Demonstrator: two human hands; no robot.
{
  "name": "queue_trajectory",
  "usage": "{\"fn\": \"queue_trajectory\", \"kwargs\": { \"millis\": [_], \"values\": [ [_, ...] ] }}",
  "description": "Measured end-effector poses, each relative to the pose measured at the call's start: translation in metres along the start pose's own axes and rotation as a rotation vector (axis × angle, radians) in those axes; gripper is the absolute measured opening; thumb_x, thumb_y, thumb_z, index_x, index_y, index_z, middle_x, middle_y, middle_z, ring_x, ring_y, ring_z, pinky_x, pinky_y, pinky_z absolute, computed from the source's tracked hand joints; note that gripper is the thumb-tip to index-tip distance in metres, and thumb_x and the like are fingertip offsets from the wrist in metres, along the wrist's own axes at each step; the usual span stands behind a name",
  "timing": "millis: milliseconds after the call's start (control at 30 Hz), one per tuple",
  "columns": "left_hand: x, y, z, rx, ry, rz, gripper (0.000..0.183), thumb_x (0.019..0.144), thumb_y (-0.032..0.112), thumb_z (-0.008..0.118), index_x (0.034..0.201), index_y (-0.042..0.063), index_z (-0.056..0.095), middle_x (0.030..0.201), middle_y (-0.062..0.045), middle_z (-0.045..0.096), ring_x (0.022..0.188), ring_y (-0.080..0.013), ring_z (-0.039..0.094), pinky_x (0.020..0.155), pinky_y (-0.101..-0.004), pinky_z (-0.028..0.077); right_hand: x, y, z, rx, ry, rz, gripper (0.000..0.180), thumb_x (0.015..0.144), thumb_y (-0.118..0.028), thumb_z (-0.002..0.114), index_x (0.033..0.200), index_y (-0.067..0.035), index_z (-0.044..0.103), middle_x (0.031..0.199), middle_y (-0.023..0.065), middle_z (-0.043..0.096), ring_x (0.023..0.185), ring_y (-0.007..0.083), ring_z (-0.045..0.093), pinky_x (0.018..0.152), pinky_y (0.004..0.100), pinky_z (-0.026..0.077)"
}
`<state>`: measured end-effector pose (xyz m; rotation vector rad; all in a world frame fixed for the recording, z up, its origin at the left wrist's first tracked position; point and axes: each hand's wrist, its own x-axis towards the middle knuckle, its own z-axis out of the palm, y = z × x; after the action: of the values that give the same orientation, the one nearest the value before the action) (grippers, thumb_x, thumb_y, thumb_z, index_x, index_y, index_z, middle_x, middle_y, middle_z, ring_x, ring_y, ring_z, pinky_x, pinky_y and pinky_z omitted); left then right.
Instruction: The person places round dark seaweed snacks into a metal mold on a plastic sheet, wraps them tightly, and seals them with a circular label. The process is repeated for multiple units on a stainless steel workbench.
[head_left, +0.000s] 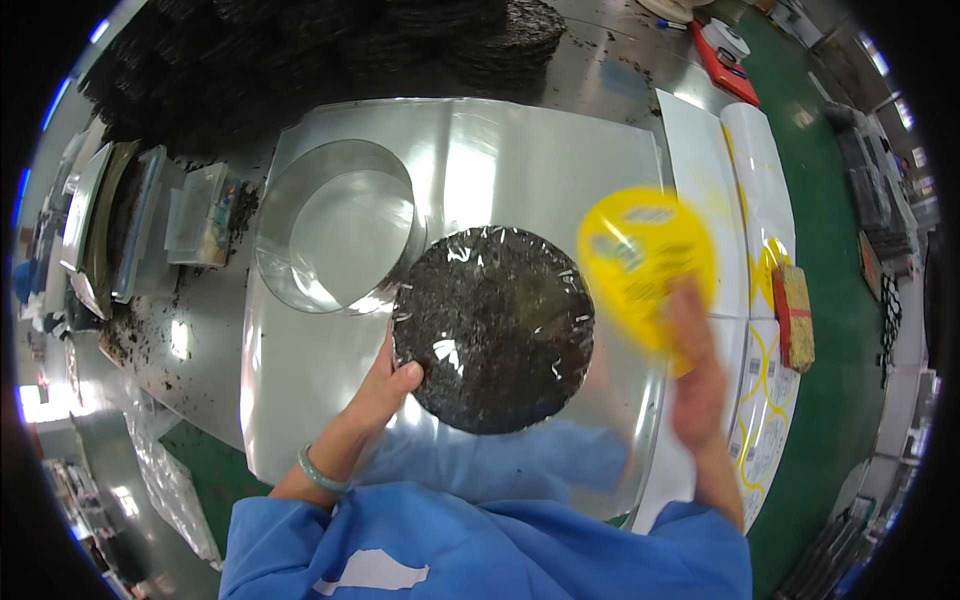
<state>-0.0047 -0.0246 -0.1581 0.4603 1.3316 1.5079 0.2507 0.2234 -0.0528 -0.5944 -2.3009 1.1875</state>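
Note:
My left hand (394, 390) grips the lower left edge of a dark round cake (491, 330) wrapped in clear film, its thumb on top. The film shines and puckers around the rim. To the right of the cake, my right hand (697, 375) holds a yellow round sticker (649, 255) with printed writing, pinched at its lower edge; hand and sticker are blurred. An open metal ring (337, 225) rests on the shiny metal sheet (555, 165), just left of the cake.
Dark round cakes (517, 45) stand stacked at the back. Along the right lie sticker sheets (769, 397) with a red and yellow block (793, 315) on them. A clear plastic box (199, 214) sits at left among dark crumbs. A red tray (724, 67) is at the far right.

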Motion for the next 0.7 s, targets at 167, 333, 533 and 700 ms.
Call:
{"fn": "queue_trajectory", "kwargs": {
  "millis": [167, 333, 533, 700],
  "values": [
    [0.003, -0.012, -0.006, -0.027, -0.041, 0.067, 0.118, 0.079, 0.066, 0.071, 0.157, 0.004, 0.009, 0.152, -0.013, 0.033, 0.14, -0.0229, 0.033, 0.116, -0.0368, 0.026, -0.022, -0.031, 0.062, -0.434, -0.147, -0.245, 0.064, 0.078, -0.006, 0.068, 0.139, -0.023, 0.058, 0.154, 0.0139, 0.04, 0.144, 0.0357, 0.034, 0.112, 0.0477, 0.036],
    [0.005, -0.005, 0.002, -0.088, -0.039, 0.061, 0.114, 0.08, 0.061, 0.074, 0.157, 0.005, 0.01, 0.151, -0.012, 0.035, 0.137, -0.0215, 0.036, 0.115, -0.0372, 0.029, -0.014, -0.043, 0.084, -0.461, -0.187, -0.272, 0.065, 0.078, -0.008, 0.069, 0.14, -0.024, 0.056, 0.155, 0.0129, 0.038, 0.143, 0.0351, 0.035, 0.11, 0.0476, 0.039],
    [0.005, -0.004, 0.006, -0.127, -0.054, 0.097, 0.111, 0.082, 0.052, 0.076, 0.158, 0.009, 0.008, 0.151, -0.011, 0.035, 0.138, -0.0216, 0.036, 0.114, -0.0369, 0.031, -0.006, -0.04, 0.094, -0.514, -0.278, -0.247, 0.066, 0.083, -0.013, 0.068, 0.146, -0.022, 0.049, 0.156, 0.0138, 0.035, 0.145, 0.035, 0.032, 0.114, 0.0523, 0.032],
    [0.001, 0.003, 0.008, -0.128, -0.029, 0.075, 0.106, 0.084, 0.044, 0.076, 0.158, 0.01, 0.009, 0.152, -0.01, 0.035, 0.139, -0.0219, 0.035, 0.115, -0.0367, 0.031, -0.001, -0.069, 0.087, -0.692, -0.43, -0.141, 0.064, 0.092, -0.044, 0.06, 0.148, -0.018, 0.043, 0.157, 0.0168, 0.032, 0.147, 0.0353, 0.026, 0.117, 0.0595, 0.016]
  ]
}}
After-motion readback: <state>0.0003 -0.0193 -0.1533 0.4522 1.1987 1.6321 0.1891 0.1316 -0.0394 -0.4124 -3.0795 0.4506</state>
